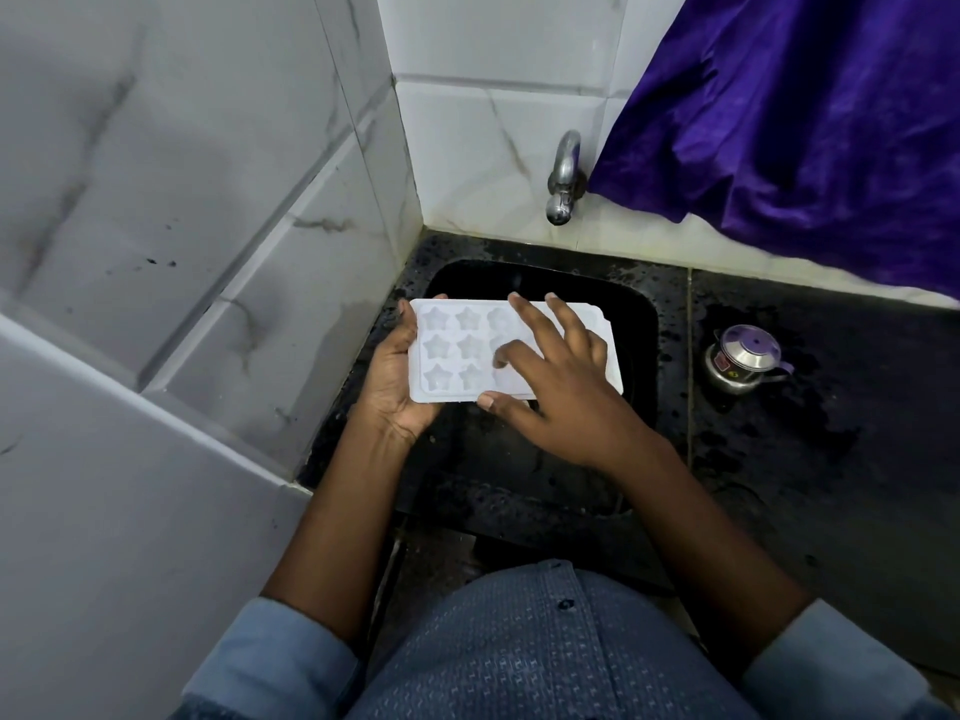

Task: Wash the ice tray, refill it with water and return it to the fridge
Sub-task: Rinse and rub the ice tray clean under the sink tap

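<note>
A white ice tray point(457, 350) with star-shaped moulds is held level over the black sink point(636, 324). My left hand point(395, 381) grips its left end, thumb on the near edge and fingertips curled over the far edge. My right hand point(556, 376) lies spread on top of the tray's right half, fingers straight, one fingertip pressing into a mould. The right part of the tray is hidden under that hand. A steel tap point(563, 179) juts from the tiled wall above the sink; no water runs from it.
Wet black stone counter point(831, 459) surrounds the sink. A small steel pot with a purple-knobbed lid point(745, 358) stands on it to the right. A purple cloth point(810, 122) hangs at the upper right. Marble-look tiled walls point(208, 200) close in the left and back.
</note>
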The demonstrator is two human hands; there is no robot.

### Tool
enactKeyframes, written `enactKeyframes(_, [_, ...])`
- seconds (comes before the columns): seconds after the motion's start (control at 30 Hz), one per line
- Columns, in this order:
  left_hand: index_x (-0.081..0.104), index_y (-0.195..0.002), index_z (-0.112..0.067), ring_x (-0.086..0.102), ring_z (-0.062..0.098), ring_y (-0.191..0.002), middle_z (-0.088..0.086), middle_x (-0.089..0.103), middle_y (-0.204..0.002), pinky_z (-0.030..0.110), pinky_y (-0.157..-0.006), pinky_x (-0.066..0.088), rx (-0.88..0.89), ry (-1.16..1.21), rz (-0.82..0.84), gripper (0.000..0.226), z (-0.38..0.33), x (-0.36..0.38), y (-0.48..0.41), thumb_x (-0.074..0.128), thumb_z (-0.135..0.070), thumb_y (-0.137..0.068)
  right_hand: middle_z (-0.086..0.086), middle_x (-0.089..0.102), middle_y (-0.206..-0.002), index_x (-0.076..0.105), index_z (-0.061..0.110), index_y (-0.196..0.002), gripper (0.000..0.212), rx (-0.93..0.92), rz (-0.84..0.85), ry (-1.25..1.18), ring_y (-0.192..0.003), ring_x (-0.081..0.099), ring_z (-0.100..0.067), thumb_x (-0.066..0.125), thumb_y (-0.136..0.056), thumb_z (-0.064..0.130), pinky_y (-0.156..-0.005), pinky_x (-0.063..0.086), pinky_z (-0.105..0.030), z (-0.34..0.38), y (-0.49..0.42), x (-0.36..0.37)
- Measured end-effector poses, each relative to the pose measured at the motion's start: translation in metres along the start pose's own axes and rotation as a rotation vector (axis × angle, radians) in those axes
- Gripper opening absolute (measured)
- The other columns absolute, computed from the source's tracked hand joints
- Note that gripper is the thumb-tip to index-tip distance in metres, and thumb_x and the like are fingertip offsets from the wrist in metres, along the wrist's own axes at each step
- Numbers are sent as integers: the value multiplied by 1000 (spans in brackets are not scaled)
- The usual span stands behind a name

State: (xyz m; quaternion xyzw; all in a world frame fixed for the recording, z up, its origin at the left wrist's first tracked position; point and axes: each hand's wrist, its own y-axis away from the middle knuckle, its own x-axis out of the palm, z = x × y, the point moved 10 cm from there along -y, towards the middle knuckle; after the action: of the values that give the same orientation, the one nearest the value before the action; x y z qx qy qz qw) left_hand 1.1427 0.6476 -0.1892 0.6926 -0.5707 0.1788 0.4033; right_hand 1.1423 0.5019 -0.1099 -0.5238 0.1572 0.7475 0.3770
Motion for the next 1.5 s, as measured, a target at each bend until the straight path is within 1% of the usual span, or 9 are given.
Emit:
enactKeyframes(0.2, [50, -152, -11, 57, 41, -136, 19, 59, -148, 65, -116, 38, -23, 17, -6, 61, 6, -3, -5, 47, -52, -108, 2, -8, -174, 61, 41, -128, 48, -40, 127, 76, -157, -22, -28, 47, -95, 72, -119, 4, -57, 15, -6, 20])
enactKeyframes(0.33, [56, -144, -15, 66, 39, -122, 18, 67, -136, 61, -105, 50, -1, 18, -1, 53, 3, -1, -5, 46, -53, -108, 0, -4, -174, 63, 42, -129, 53, -33, 95, 91, -157, -20, -30, 40, -94, 74, -118, 5, -56, 13, -7, 17])
enactKeyframes(0.5, [58, -143, -15, 54, 42, -137, 19, 60, -145, 68, -119, 31, 4, 30, -16, 53, 1, -7, -9, 50, -53, -107, 2, -4, -174, 62, 41, -130, 49, -18, 140, 69, -157, -19, -29, 45, -96, 73, -119, 5, -56, 15, -10, 24])
enactKeyframes(0.67, [60, -138, -13, 65, 39, -125, 18, 65, -138, 62, -109, 44, 31, 23, -33, 52, -2, -11, -9, 49, -52, -106, 1, -4, -174, 64, 42, -128, 47, -20, 108, 57, -157, -19, -29, 45, -96, 71, -118, 5, -55, 12, -12, 16])
enactKeyframes(0.77, [51, -150, -9, 51, 43, -142, 21, 53, -153, 67, -117, 35, 17, 14, -50, 64, 1, -8, -8, 52, -53, -104, 1, -7, -174, 61, 42, -133, 49, -11, 163, 67, -157, -21, -30, 47, -96, 72, -119, 4, -57, 13, -13, 25])
enactKeyframes(0.87, [55, -146, -13, 51, 42, -141, 20, 57, -150, 67, -119, 32, 27, 14, -70, 56, -2, -13, -9, 52, -52, -105, 2, -5, -174, 61, 44, -131, 46, -22, 139, 51, -157, -20, -29, 47, -96, 70, -119, 2, -55, 11, -12, 23])
enactKeyframes(1.07, [37, -161, -10, 44, 44, -147, 22, 45, -160, 68, -118, 32, 40, -18, -55, 81, -5, -6, -6, 61, -53, -97, 1, -4, -174, 61, 42, -132, 49, -14, 137, 55, -157, -19, -29, 47, -96, 71, -119, 3, -56, 12, -14, 23])
enactKeyframes(1.27, [60, -139, -14, 64, 39, -126, 18, 64, -140, 63, -112, 42, 38, -1, -69, 51, -1, -9, -8, 48, -53, -107, 2, 1, -174, 65, 40, -126, 42, -46, 80, 16, -158, -17, -28, 51, -96, 66, -119, 5, -55, 12, -11, 17])
enactKeyframes(1.5, [37, -161, -9, 44, 44, -147, 22, 45, -160, 69, -120, 27, 11, -26, -63, 72, 3, -10, -9, 51, -53, -105, 1, 7, -174, 70, 36, -121, 45, -57, 80, 16, -158, -13, -29, 50, -95, 67, -119, 7, -56, 14, -11, 16])
